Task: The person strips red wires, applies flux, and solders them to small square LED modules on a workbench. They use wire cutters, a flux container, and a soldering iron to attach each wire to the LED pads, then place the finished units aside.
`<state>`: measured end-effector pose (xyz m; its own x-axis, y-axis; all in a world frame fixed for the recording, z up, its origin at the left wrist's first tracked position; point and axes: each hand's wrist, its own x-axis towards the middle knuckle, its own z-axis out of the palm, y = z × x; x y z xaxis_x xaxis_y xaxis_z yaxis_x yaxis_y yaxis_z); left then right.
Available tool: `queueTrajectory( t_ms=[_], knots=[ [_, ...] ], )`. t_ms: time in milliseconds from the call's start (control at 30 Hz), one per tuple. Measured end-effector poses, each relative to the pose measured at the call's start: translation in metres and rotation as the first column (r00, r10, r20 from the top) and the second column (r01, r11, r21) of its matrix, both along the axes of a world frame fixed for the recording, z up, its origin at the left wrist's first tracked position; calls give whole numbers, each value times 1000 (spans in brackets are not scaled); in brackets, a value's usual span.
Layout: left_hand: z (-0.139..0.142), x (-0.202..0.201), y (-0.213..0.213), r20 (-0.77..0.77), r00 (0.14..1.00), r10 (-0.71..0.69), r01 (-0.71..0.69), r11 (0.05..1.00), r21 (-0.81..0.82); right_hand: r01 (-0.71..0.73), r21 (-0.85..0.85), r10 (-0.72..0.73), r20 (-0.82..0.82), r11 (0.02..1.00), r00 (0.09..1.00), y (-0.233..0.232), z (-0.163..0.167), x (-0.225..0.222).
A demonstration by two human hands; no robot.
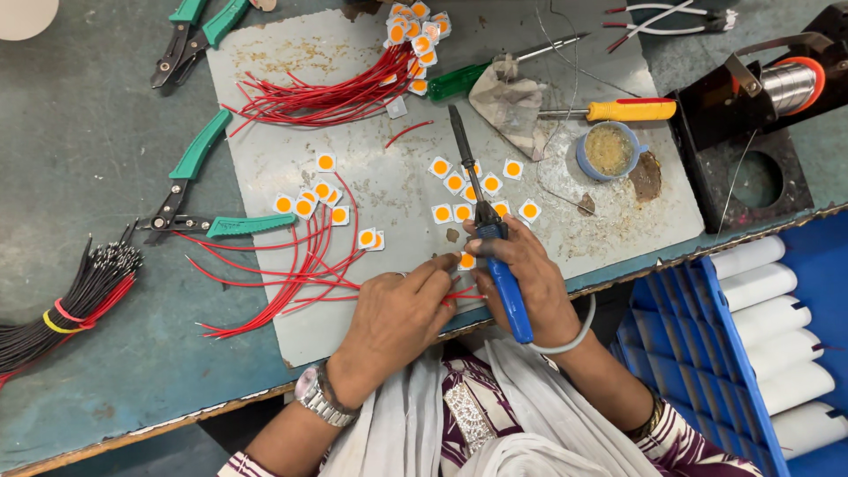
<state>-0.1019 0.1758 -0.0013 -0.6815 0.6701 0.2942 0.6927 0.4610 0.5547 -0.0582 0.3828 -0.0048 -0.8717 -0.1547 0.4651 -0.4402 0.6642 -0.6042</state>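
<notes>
Right hand (521,274) grips one soldering iron (481,221).

Bright, even overhead lighting; soft short shadows beneath tools on the surface (79,141). Mild glare on the solder spool (789,84) at 2 o'clock. Focus sharp; slight wide-angle bending at edges.

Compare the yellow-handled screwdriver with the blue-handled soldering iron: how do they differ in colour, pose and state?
The screwdriver has a yellow handle; the soldering iron has a blue one. The screwdriver lies flat and roughly level across the grey mat, untouched; the soldering iron is gripped in the right hand, its tip pointing away from the person. Both are slim hand tools with metal shafts.
</notes>
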Motion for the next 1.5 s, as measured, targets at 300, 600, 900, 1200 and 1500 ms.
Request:
queueTrajectory(
  t_ms=[300, 600, 900, 1200, 1500],
  knots=[
    [1, -9, 4, -4, 1000, 25, -25, 998, 50, 157, -508, -114, 114, 847, 987, 39, -2, 28],
    [2, -7, 7, -6, 999, 54, -53, 995, 82, 269, -592, -265, 97, 760, 959, 80, 18, 58],
    [1, -4, 9, -14, 998, 60, -59, 996, 64, 184, -291, -154, 122, 939, 980, 61, 51, 37],
    [1, -2, 9, -5, 998, 57, -57, 997, 43, 14, -109, -3, 99, 994, 995, 47, 90, 14],
    [6, -1, 8, 1, 999, 48, -48, 998, 36, -47, -10, 48, 83, 999, 995, 32, 113, 10]
  ],
)
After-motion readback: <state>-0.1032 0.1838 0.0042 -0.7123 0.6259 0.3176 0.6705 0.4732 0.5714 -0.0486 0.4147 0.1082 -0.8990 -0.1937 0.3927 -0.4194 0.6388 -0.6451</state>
